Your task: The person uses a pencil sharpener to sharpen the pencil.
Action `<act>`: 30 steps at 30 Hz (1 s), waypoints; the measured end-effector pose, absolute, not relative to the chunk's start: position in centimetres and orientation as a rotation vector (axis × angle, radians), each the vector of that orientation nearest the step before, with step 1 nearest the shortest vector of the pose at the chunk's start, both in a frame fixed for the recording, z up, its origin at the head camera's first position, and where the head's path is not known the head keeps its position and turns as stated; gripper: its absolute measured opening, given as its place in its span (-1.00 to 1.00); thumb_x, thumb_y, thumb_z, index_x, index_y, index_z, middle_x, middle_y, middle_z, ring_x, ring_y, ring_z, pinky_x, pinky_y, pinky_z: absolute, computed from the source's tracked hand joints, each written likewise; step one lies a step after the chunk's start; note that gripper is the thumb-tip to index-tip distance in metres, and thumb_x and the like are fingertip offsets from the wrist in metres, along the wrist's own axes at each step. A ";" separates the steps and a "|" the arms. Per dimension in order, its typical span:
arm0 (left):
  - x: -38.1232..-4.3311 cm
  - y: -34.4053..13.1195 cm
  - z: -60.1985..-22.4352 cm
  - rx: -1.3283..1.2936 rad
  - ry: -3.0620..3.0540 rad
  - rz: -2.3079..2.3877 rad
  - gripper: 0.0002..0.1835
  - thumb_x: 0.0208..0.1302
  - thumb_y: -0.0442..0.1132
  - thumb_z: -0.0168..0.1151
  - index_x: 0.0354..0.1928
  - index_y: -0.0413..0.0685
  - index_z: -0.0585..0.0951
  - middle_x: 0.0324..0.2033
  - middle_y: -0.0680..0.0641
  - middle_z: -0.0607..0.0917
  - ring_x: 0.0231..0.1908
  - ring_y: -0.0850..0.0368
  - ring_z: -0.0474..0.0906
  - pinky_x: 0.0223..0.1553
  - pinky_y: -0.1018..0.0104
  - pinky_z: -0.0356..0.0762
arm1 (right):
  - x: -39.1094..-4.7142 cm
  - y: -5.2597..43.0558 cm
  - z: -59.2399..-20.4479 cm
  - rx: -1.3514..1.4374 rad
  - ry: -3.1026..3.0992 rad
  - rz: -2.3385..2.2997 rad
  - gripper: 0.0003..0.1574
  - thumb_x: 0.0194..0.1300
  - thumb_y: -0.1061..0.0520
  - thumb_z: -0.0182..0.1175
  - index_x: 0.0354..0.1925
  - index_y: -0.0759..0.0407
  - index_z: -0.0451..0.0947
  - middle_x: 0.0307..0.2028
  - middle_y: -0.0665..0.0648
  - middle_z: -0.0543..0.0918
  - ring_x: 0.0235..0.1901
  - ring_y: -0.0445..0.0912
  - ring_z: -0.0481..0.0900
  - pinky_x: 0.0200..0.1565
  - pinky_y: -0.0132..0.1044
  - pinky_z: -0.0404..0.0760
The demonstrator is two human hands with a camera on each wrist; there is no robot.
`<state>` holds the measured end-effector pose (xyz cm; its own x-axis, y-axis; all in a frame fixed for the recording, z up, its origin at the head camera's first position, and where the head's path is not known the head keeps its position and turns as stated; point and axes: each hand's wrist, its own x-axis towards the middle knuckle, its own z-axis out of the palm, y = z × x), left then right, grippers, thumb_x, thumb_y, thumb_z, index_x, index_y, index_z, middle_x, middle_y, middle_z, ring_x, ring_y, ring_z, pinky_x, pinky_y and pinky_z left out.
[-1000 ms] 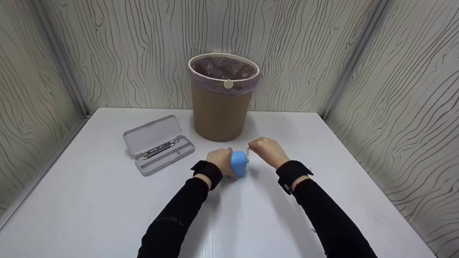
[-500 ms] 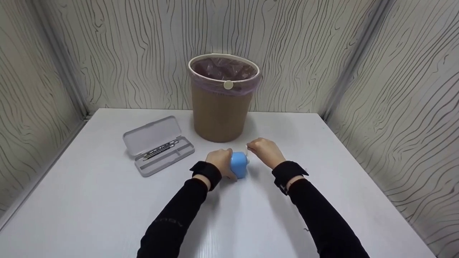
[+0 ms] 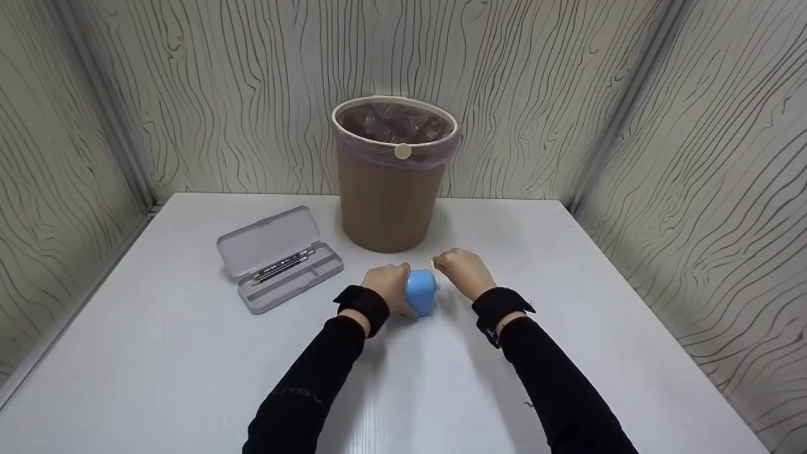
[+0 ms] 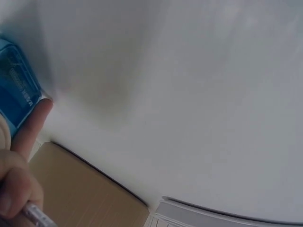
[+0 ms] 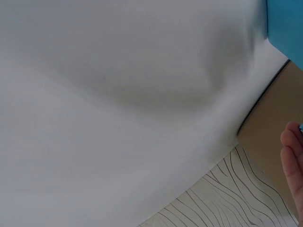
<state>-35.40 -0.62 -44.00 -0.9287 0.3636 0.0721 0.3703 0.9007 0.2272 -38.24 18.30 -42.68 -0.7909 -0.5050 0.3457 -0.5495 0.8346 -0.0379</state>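
The left hand (image 3: 388, 289) grips the blue sharpener (image 3: 422, 292) in front of the bin (image 3: 388, 198); the right hand (image 3: 465, 272) pinches its crank (image 3: 434, 267). From the head, the left hand hides the sharpener's left end; the left wrist view shows its lettering (image 4: 20, 87) and a patterned stick (image 4: 38, 215) jutting from that hand. Left, the opened case (image 3: 270, 239) holds pencils (image 3: 284, 266).

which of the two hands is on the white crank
The right hand, its fingers at the white crank; the left hand instead grips the blue box itself.
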 end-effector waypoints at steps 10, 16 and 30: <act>-35.4 -0.6 -44.3 -0.606 -3.021 -0.386 -0.11 -0.25 0.18 0.73 0.11 -0.13 0.57 -0.05 -0.15 0.81 -0.06 -0.04 0.78 0.02 0.09 0.73 | -38.2 18.4 -43.7 0.755 -2.720 0.229 -0.88 0.34 0.26 0.29 -0.30 0.21 0.76 -0.37 0.17 0.81 -0.33 0.06 0.75 -0.17 -0.07 0.72; -35.6 -0.7 -44.6 -0.595 -3.037 -0.390 -0.11 -0.24 0.19 0.72 0.12 -0.12 0.57 -0.04 -0.15 0.80 -0.06 -0.04 0.77 0.05 0.09 0.72 | -38.3 18.4 -44.2 0.738 -2.740 0.309 -0.87 0.37 0.23 0.28 -0.30 0.19 0.76 -0.34 0.16 0.83 -0.28 0.08 0.77 -0.12 -0.04 0.72; -35.7 -0.7 -44.6 -0.582 -3.020 -0.385 -0.12 -0.25 0.19 0.73 0.10 -0.13 0.57 -0.08 -0.14 0.81 -0.11 -0.03 0.77 -0.03 0.09 0.74 | -36.4 19.0 -46.5 0.782 -2.812 0.230 -0.92 0.23 0.30 0.36 -0.37 0.31 0.77 -0.39 0.24 0.81 -0.33 0.13 0.77 -0.18 -0.02 0.71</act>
